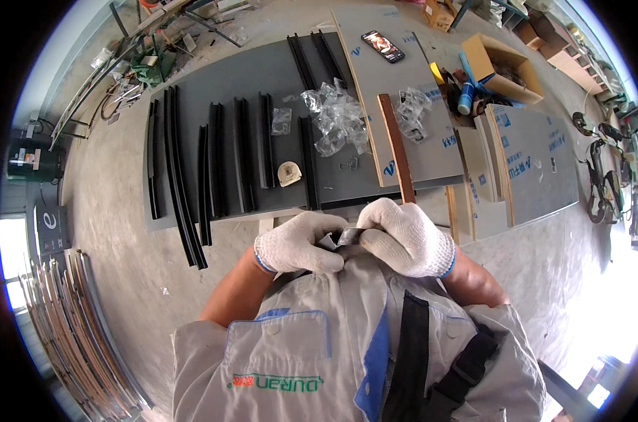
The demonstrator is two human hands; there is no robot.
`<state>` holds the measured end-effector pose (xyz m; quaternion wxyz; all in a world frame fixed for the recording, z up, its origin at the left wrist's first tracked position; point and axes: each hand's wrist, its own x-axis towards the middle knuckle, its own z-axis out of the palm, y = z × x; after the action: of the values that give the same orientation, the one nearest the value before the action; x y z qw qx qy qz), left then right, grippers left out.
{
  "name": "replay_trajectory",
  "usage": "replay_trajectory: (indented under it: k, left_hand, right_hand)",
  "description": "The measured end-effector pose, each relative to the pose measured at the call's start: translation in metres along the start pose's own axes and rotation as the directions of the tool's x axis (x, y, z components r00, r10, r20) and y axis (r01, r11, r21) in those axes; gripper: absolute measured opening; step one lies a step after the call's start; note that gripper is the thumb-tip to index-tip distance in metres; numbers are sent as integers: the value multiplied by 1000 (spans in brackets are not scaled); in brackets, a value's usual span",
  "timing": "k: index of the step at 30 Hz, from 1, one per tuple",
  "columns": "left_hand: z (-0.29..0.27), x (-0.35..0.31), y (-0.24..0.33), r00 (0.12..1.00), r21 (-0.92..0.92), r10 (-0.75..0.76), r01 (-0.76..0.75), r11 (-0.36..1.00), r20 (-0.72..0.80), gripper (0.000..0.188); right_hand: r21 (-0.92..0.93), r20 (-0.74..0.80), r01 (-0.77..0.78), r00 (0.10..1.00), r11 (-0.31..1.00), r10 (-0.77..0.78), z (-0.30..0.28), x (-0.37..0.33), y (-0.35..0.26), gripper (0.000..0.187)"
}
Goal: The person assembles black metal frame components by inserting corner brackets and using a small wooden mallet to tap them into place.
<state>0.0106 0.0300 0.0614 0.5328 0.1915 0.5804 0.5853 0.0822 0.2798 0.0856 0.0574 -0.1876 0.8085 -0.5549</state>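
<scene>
Both of my hands wear white knitted gloves with blue cuffs and meet close to my chest, at the near edge of the table. My left hand (301,243) is closed in a pinch on a small shiny grey piece (348,236). The fingers of my right hand (407,239) grip the same piece from the other side. Whether it is metal or a plastic packet, I cannot tell; the gloves hide part of it. Just beyond my right hand, a reddish-brown strip (396,148) lies lengthwise on a grey panel (403,77).
Several black channel profiles (243,155) lie on the dark grey tabletop (185,91). Crumpled clear plastic bags (336,116), a round tape measure (289,174) and a phone (383,46) rest there too. Right are stacked boards (533,162) and an open cardboard box (502,70).
</scene>
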Motion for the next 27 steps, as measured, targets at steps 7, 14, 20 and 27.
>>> replay_trajectory:
  k: [7,14,20,27]
  left_hand:
    - [11,-6,12,1000,-52,4,-3,999,13,41]
    - [5,-2,-8,999,23,28,-29,999,30,39]
    - [17,-4,6,999,-38,-27,29,999,42,38]
    - [14,-3,2,999,77,-25,22,997,37,37]
  right_hand:
    - [95,31,92,995,991,-96,10,3,11,18]
    - [-76,87,171,983,982,-165,9,4,9,27]
    - [-162,43,146,989,976,-141,16,-3,5,29]
    - [78,12,-2,1000,997,1,21,-8,11,29]
